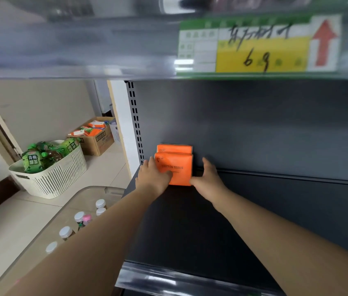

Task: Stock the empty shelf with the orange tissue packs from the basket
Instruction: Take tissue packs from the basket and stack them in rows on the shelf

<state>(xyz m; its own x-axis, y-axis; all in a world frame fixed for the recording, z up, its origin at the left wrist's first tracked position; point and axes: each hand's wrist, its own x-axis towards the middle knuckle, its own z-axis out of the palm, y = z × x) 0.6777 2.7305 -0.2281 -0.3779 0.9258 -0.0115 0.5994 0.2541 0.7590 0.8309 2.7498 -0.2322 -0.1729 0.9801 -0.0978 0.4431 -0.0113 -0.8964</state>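
Observation:
Two orange tissue packs stand upright, one behind the other, at the back left of the dark shelf [254, 210]. The front pack [179, 167] reads "COTTON TISSUE"; the rear pack [174, 148] shows only its top edge. My left hand [153, 178] holds the front pack's left side, thumb across its face. My right hand [208, 178] presses against the pack's right side with fingers fairly straight. The basket of tissue packs is out of view.
A white slatted basket [66, 176] with green tea bottles sits on the floor at left. Behind it is a cardboard box [96, 142] with orange and white packs. A clear bin [79, 201] of capped bottles lies below my left arm. A price label [258, 45] hangs on the shelf above.

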